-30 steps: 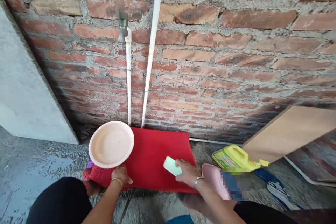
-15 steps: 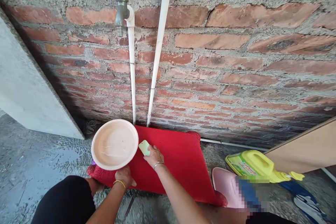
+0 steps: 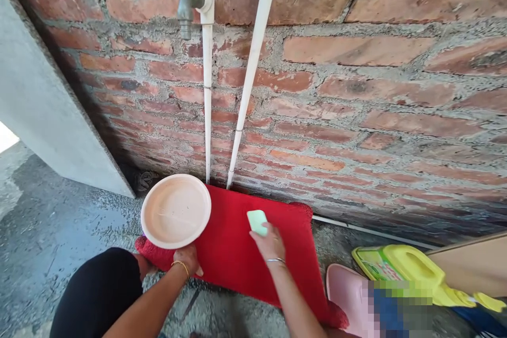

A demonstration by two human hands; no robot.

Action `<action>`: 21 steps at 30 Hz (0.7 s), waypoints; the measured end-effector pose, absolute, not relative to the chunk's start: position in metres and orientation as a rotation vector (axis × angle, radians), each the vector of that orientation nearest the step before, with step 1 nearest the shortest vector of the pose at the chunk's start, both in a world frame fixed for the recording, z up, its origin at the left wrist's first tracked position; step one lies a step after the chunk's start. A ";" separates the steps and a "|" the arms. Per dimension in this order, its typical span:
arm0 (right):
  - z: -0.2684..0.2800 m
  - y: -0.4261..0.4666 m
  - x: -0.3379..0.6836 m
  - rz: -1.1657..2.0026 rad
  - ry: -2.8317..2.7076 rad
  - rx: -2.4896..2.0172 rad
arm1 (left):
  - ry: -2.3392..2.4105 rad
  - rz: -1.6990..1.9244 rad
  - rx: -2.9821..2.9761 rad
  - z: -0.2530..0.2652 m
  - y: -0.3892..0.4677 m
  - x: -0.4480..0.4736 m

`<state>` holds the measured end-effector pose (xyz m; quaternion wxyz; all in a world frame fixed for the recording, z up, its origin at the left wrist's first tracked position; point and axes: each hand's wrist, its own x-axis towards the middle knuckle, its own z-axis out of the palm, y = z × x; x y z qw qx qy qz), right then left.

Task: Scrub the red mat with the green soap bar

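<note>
A red mat (image 3: 233, 253) with a plush-looking edge lies spread out in front of me, below the brick wall. My right hand (image 3: 271, 243) is closed around a small pale green block (image 3: 257, 221) with rounded corners, over the mat's right half; its underside is hidden. At the mat's left end is a pale pink basin (image 3: 176, 211) with what looks like a little water in it. My left hand (image 3: 188, 260) is at the basin's near rim, against the mat. Its fingers are mostly hidden beneath the rim, so whether it grips basin or mat cannot be told.
A tap (image 3: 190, 0) and white pipes (image 3: 253, 58) run down the brick wall. On the left leans a grey slab (image 3: 59, 90). At right, a yellow detergent bottle (image 3: 412, 269) lies beside a pink plastic item (image 3: 346, 290). The concrete floor (image 3: 91, 216) is wet at left.
My right hand has moved right with the pale green block, away from the basin and across the mat. My left hand and the basin keep their places on the mat. The view has shifted slightly.
</note>
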<state>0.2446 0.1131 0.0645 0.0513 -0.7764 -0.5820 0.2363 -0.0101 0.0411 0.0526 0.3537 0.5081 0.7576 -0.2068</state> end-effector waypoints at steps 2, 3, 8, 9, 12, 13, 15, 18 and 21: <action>0.067 0.119 0.186 0.784 -1.920 -2.230 | 1.970 -0.537 1.316 0.053 0.042 -0.010; 0.069 0.121 0.161 0.811 -1.989 -2.186 | 1.976 -0.533 1.325 0.055 0.042 -0.009; 0.069 0.132 0.136 0.896 -2.139 -2.120 | 1.984 -0.545 1.332 0.064 0.042 -0.007; 0.067 0.132 0.153 0.886 -2.091 -2.163 | 1.983 -0.559 1.332 0.065 0.042 -0.007; 0.058 0.127 0.231 0.803 -1.828 -2.339 | 1.977 -0.578 1.328 0.067 0.042 -0.006; 0.055 0.124 0.260 0.755 -1.715 -2.398 | 1.971 -0.579 1.319 0.067 0.042 -0.006; 0.050 0.117 0.309 0.657 -1.463 -2.534 | 1.962 -0.570 1.299 0.064 0.042 -0.007; 0.046 0.110 0.337 0.573 -1.240 -2.627 | 1.966 -0.556 1.281 0.058 0.042 -0.009; 0.047 0.117 0.297 0.588 -1.441 -2.465 | 1.972 -0.566 1.271 0.053 0.041 -0.009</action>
